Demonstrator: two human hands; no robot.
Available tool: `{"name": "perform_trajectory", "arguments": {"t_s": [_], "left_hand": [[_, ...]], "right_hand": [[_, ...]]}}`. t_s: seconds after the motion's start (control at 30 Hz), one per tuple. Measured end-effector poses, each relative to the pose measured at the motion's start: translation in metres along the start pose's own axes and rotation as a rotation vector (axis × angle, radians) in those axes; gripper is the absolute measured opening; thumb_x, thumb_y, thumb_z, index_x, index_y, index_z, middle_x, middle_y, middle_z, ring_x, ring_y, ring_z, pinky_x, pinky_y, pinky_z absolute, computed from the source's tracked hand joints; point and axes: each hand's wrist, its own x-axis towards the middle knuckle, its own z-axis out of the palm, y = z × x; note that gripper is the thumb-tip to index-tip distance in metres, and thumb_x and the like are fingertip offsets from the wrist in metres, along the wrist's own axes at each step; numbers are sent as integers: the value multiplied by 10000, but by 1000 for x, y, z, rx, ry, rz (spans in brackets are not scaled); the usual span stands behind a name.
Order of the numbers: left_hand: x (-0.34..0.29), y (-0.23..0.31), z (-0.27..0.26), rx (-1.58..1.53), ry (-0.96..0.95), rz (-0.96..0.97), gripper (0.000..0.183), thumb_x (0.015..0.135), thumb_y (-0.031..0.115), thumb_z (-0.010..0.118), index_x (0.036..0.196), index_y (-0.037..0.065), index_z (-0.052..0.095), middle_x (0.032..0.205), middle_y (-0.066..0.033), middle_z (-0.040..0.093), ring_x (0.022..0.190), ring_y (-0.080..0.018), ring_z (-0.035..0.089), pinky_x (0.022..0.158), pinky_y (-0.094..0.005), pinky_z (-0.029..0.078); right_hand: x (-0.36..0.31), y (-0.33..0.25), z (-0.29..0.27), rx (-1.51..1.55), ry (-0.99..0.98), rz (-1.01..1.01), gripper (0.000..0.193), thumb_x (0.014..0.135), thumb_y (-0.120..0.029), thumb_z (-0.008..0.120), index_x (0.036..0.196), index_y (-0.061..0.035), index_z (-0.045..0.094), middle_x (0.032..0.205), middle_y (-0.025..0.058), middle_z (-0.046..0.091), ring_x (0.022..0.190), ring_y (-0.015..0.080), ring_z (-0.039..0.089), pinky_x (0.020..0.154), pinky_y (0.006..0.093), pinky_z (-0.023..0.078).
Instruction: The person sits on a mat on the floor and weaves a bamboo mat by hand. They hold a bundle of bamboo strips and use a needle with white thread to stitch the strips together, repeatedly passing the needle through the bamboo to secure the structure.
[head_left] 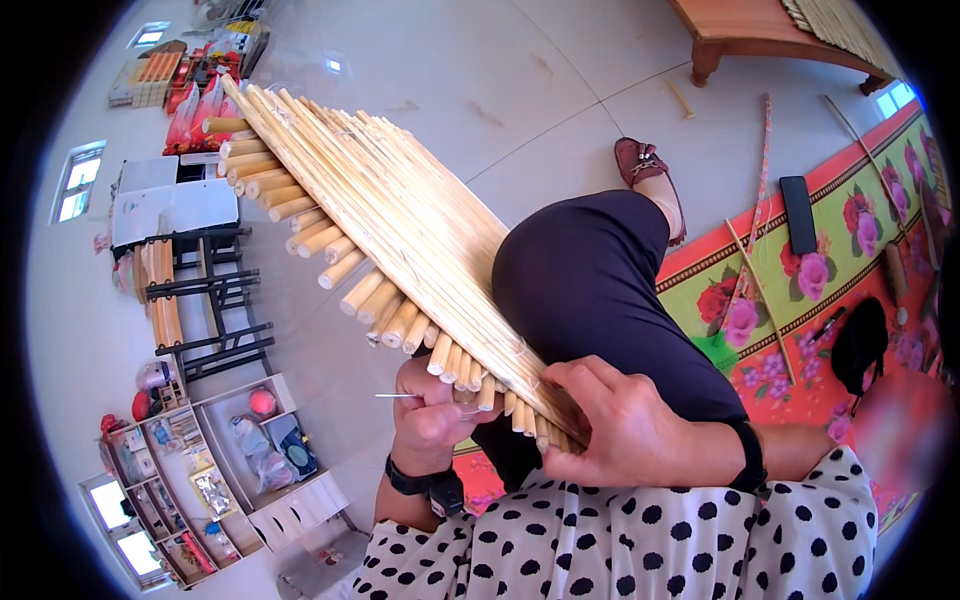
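Observation:
A mat of pale plant stalks (390, 200), laid side by side, slants from my lap up to the far left. It rests against my knee, with the thick cut ends of the stalks along its left edge. My right hand (625, 420) is closed round the near corner of the mat, thumb and fingers pinching it. Beneath the left edge, my left hand (428, 415) is closed. A thin, shiny needle (396, 396) sticks out of it to the left. The mat's edge and stalk ends hide part of the left fingers.
On the right, a flowered mat (740, 290) carries a dark phone (797, 215), thin sticks (758, 300) and a black pouch (861, 345). A low wooden table (760, 40) stands far right. To the left are folding frames (210, 290) and a shelf unit (210, 480).

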Motion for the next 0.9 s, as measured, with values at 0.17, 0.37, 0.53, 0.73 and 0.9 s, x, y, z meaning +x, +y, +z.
{"name": "perform_trajectory", "arguments": {"t_s": [0.17, 0.37, 0.53, 0.73, 0.9], "left_hand": [[-9, -11, -7, -33, -8, 133, 411, 819, 132, 660, 556, 80, 348, 599, -29, 383, 523, -157, 349, 466, -315, 307], [-12, -6, 12, 28, -15, 137, 517, 869, 382, 741, 593, 60, 446, 599, -6, 361, 514, -141, 337, 472, -310, 277], [-21, -2, -7, 48, -58, 29, 483, 869, 333, 742, 612, 52, 446, 644, -16, 373, 538, -143, 346, 499, -307, 261], [-21, -7, -9, -24, -47, 8, 466, 855, 280, 757, 602, 62, 432, 684, -12, 325, 537, -134, 335, 503, -306, 280], [-15, -8, -37, -184, -53, 77, 473, 925, 462, 642, 672, 121, 434, 727, 23, 355, 579, -107, 357, 558, -293, 337]], "right_hand": [[6, -7, 2, -126, 66, -54, 486, 728, -262, 739, 1042, 60, 554, 850, 192, 572, 607, 324, 647, 551, 381, 559], [11, -16, 8, -354, 55, -91, 399, 730, -241, 741, 941, 50, 569, 736, 126, 553, 542, 255, 631, 481, 328, 530], [8, -20, 15, -420, 62, -91, 393, 736, -219, 729, 949, 68, 565, 728, 123, 561, 542, 246, 633, 474, 319, 530], [8, -29, 13, -439, -10, 4, 513, 693, -185, 769, 1066, 117, 588, 890, 222, 658, 671, 306, 688, 594, 353, 577], [8, -15, 5, -286, 105, -148, 573, 699, -260, 842, 1067, 99, 589, 896, 195, 647, 658, 259, 666, 580, 329, 564]]}}
